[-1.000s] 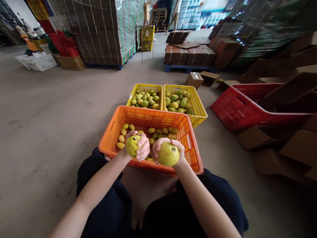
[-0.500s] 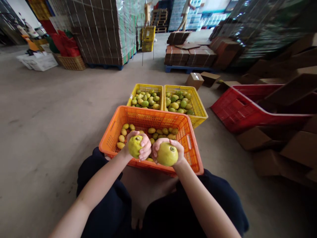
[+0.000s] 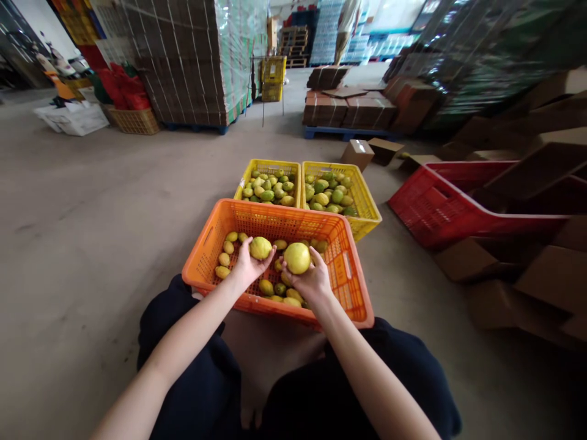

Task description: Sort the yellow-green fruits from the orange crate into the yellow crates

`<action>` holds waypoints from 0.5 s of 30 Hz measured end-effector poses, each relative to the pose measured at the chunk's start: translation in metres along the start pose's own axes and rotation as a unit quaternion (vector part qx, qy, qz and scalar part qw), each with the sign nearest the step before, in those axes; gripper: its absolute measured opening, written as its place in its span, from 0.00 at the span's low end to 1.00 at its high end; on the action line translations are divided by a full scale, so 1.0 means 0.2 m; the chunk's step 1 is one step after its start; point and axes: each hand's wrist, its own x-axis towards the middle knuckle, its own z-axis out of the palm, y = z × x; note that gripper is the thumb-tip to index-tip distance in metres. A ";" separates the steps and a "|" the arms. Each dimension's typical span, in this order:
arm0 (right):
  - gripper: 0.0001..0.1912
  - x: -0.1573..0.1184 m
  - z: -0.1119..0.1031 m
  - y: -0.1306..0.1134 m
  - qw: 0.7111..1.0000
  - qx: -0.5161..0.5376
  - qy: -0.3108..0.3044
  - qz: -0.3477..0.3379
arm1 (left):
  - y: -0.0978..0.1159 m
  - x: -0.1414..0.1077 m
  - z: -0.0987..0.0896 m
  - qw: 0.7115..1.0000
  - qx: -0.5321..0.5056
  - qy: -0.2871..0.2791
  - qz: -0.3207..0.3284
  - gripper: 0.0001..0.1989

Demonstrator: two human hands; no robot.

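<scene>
Over the orange crate (image 3: 208,247), my left hand (image 3: 250,264) holds a yellow-green lemon (image 3: 260,248) on its upturned fingers. Close beside it on the right, my right hand (image 3: 314,281) cradles a larger, paler yellow lemon (image 3: 297,258). The two hands are near each other, with a small gap between them. Inside the orange crate several small yellow fruits (image 3: 224,259) lie along the left side, and more lie in the middle and right, partly hidden by the hands.
Behind the orange crate stand a left yellow crate (image 3: 238,189) and a right yellow crate (image 3: 369,211), both holding green-yellow fruit. To the right are a red crate (image 3: 426,211) and cardboard boxes (image 3: 550,278). A person (image 3: 346,27) stands far back near stacked cartons (image 3: 325,110).
Both hands have turned from gripping the lemons from above, stem ends facing me, to cradling them palm up. They have moved slightly forward over the orange crate. The distant person has shifted.
</scene>
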 end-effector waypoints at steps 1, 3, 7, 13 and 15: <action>0.13 0.00 0.00 -0.01 1.000 0.005 0.006 -0.001 | -0.01 0.01 -0.02 0.999 0.034 0.009 -0.013 0.14; 0.13 -0.02 0.00 -0.04 1.000 0.013 0.014 0.002 | -0.03 0.03 -0.06 0.990 0.128 0.032 -0.047 0.13; 0.15 -0.07 -0.01 -0.11 0.999 0.029 0.024 0.005 | -0.11 0.01 -0.21 0.925 0.341 0.067 -0.151 0.12; 0.13 -0.13 0.00 -0.20 0.998 0.042 0.047 -0.020 | -0.05 0.09 -0.23 0.864 0.479 0.061 -0.146 0.11; 0.12 -0.14 0.01 -0.21 0.998 0.040 0.039 -0.025 | 0.08 0.16 -0.07 0.868 0.493 0.018 -0.061 0.12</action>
